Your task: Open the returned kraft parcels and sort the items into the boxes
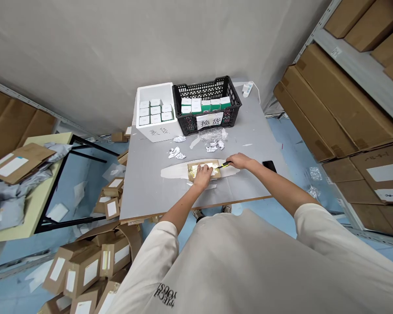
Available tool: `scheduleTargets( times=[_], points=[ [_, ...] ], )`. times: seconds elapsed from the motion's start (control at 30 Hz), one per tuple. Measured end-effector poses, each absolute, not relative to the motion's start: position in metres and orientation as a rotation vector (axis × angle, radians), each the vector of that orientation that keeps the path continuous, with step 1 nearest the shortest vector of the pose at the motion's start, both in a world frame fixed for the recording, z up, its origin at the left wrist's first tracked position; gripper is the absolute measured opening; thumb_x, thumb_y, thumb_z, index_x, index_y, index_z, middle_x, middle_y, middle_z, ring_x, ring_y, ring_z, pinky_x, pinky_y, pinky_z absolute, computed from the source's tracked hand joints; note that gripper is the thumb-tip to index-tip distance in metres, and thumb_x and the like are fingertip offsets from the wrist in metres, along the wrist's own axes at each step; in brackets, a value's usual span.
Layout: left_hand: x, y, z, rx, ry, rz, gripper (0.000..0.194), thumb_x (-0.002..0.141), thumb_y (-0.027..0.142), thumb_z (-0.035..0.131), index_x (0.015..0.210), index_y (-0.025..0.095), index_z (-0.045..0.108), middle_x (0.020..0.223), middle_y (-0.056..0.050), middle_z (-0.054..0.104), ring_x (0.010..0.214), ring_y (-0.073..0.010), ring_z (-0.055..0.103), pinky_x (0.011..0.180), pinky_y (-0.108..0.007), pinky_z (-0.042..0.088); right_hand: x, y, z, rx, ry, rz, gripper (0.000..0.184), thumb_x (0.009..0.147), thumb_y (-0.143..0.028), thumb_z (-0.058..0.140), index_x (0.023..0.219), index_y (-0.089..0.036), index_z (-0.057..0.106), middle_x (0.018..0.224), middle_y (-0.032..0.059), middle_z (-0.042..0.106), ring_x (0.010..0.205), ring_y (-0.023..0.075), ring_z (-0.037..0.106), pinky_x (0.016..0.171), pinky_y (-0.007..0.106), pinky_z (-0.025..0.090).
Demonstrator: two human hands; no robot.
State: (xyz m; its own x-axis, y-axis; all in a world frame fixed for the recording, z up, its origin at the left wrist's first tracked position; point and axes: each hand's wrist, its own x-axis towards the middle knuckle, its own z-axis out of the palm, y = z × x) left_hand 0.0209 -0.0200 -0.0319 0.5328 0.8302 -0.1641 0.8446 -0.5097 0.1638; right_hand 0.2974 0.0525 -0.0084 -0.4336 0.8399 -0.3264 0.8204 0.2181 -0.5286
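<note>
A small cardboard box with shiny tape across its top lies flat on a strip of white film on the grey table. My left hand presses down on the box and grips it. My right hand holds a yellow and black utility knife, whose tip is at the box's right end. A black phone lies just beyond my right hand.
Farther back on the table stand a white foam box and a black plastic crate, both holding small white-and-green cartons. Crumpled paper and bubble wrap lie between. Cartons fill shelves at right; parcels are heaped on the floor at left.
</note>
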Motion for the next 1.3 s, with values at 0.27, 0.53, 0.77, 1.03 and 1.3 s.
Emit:
scheduleTargets(
  times=[0.27,0.53,0.77,1.03,1.3],
  points=[
    [0.019,-0.018,-0.036,2.483,1.426,-0.086,0.054,0.085,0.017,0.069,0.136,0.023,0.052,0.133,-0.013,0.053,0.107,-0.0263,0.066,0.125,-0.052,0.02,0.307,0.034,-0.02,-1.697,-2.336,1.503,0.024,0.09,-0.045,0.062,0.081,-0.025,0.071,0.073,0.0032,0.072,0.064,0.0185,0.062,0.062,0.03,0.046],
    [0.019,-0.017,-0.04,2.525,1.422,-0.063,0.052,0.087,0.02,0.07,0.136,0.021,0.053,0.131,-0.013,0.054,0.108,-0.0277,0.066,0.125,-0.051,0.02,0.329,-0.004,-0.027,-1.645,-1.916,1.707,0.037,0.077,-0.061,0.075,0.075,-0.025,0.069,0.062,0.0008,0.066,0.057,0.0173,0.06,0.056,0.029,0.049],
    [0.019,-0.015,-0.034,2.469,1.433,-0.077,0.054,0.088,0.022,0.07,0.139,0.026,0.051,0.133,-0.011,0.053,0.113,-0.0282,0.064,0.124,-0.052,0.022,0.316,-0.018,-0.039,-1.62,-1.859,1.787,0.036,0.08,-0.059,0.073,0.079,-0.023,0.068,0.07,0.002,0.071,0.065,0.0183,0.066,0.062,0.028,0.052],
    [0.016,-0.007,-0.022,2.32,1.63,0.175,0.052,0.102,0.023,0.044,0.153,0.024,0.041,0.146,-0.015,0.049,0.129,-0.0307,0.054,0.11,-0.044,0.042,0.323,-0.021,-0.027,-1.674,-1.762,1.488,0.036,0.099,-0.054,0.051,0.103,-0.021,0.065,0.091,0.0029,0.075,0.07,0.0167,0.067,0.065,0.027,0.052],
    [0.016,0.006,-0.033,2.411,1.591,0.082,0.051,0.094,0.017,0.054,0.145,0.024,0.048,0.149,-0.015,0.05,0.143,-0.0303,0.041,0.121,-0.05,0.031,0.307,-0.033,-0.009,-1.636,-2.357,0.901,0.038,0.1,-0.038,0.056,0.134,-0.028,0.068,0.127,0.0085,0.07,0.114,0.0277,0.065,0.097,0.036,0.05]
  ],
)
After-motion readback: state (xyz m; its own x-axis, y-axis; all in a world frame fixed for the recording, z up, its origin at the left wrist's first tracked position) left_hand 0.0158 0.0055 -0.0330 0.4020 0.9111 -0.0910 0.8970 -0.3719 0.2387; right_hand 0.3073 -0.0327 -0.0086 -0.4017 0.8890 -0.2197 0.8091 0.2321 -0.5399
